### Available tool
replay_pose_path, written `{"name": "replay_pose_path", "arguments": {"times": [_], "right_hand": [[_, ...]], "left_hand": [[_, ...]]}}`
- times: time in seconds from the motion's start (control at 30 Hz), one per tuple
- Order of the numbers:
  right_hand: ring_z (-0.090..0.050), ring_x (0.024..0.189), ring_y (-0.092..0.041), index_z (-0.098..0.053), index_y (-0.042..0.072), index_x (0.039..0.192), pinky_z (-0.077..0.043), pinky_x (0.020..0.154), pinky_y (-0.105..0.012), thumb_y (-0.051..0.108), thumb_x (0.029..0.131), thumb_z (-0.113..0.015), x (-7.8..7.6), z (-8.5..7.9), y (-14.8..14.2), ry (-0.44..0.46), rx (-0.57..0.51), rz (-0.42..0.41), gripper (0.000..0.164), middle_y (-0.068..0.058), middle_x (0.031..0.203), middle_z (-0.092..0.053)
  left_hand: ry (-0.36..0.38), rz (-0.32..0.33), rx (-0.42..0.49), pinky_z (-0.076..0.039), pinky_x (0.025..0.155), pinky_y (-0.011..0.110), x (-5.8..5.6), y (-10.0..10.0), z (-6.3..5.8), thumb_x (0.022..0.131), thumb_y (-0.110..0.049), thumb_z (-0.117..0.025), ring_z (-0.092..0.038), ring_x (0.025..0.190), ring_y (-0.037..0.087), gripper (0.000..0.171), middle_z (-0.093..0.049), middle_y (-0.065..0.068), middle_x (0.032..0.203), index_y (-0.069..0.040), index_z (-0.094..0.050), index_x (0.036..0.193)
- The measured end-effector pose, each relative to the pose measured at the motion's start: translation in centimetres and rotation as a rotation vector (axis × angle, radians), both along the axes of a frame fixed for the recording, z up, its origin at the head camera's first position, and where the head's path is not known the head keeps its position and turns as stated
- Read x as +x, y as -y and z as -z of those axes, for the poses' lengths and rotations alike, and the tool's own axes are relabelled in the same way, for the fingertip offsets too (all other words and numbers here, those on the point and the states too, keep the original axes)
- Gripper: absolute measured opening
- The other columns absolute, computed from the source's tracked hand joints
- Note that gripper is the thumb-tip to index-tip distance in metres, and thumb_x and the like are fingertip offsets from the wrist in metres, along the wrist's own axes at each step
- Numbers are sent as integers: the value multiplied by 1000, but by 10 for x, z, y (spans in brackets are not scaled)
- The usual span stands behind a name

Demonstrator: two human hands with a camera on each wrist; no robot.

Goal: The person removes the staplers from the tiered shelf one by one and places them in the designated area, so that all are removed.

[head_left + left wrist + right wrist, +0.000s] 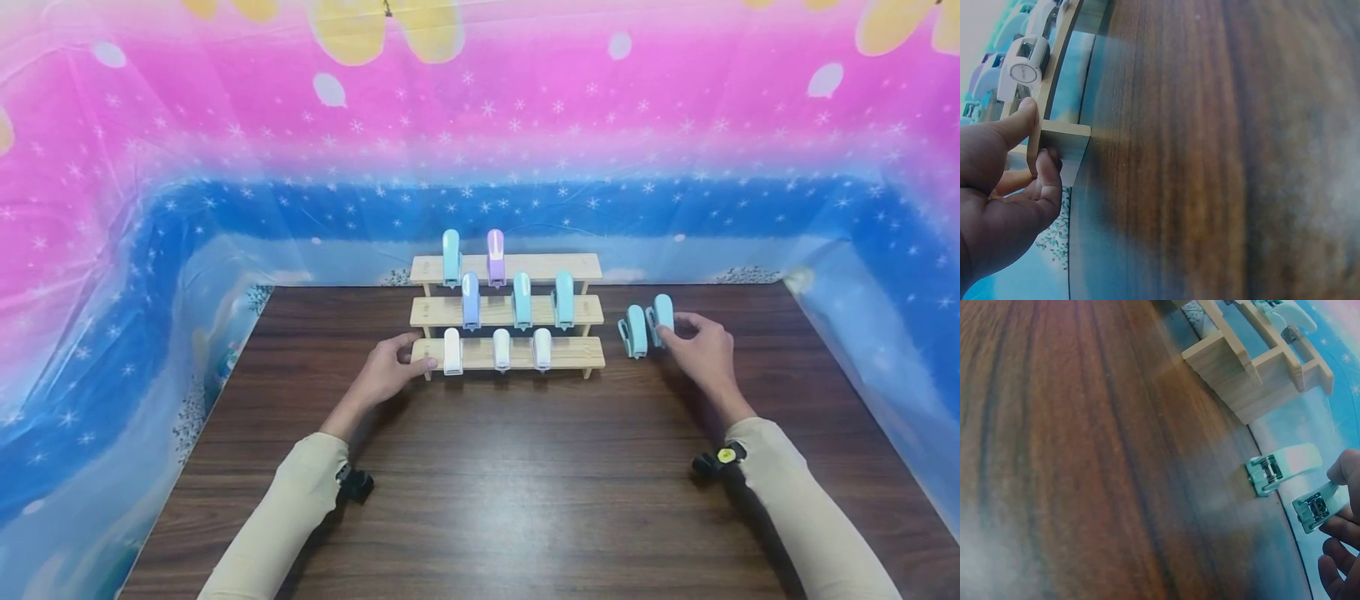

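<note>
In the head view my left hand (386,367) grips the left end of the lowest step of a three-step wooden rack (573,354). Its thumb lies on top of the step, with the fingers underneath in the left wrist view. On the right, my right hand (703,354) pinches a teal mini stapler (663,310) between thumb and fingers. Beside it a second teal mini stapler (637,331) stands on the table. Three white staplers (501,348) sit on the lowest step. A lavender stapler (471,300) and two teal ones (564,298) occupy the middle step.
A teal stapler (451,257) and a purple stapler (496,257) stand on the top step. The rack is near the back of the brown wooden table (480,483). Behind and along the sides hangs a pink and blue printed cloth (480,150).
</note>
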State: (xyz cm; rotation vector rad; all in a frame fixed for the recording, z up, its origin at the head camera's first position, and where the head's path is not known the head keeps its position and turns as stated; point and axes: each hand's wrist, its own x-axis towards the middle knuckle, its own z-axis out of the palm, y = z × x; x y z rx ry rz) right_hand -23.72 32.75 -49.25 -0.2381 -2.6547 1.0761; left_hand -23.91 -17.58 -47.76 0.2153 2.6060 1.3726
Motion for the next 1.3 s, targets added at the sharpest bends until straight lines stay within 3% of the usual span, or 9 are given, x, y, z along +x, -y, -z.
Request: {"name": "replay_pose_path", "arguments": {"times": [0.9,1.13,1.3], "right_hand": [[-59,119,-45,-64,-3,134,-45,98,-59,47,98,-65,2,16,-4,13,30,-14,61,-27,129,-66],[-60,119,-40,-62,1,137,-45,97,-54,56,96,-64,4,6,-4,36,-19,-2,69,-23,127,-68],[-63,112,-36,-64,3,135,-45,95,-50,56,95,-64,3,-7,-5,-33,-40,12,66,-19,120,-71]], "left_hand": [[2,-12,16,-58,87,42,0,-2,0,96,-26,-74,-69,110,32,70,-69,23,123,6,-44,150],[-8,-8,21,-58,85,40,0,-2,1,96,-24,-74,-70,108,31,69,-69,23,122,7,-44,150],[1,-7,23,-58,84,40,-1,-1,1,96,-26,-74,-70,107,30,71,-70,23,119,7,-43,151]]}}
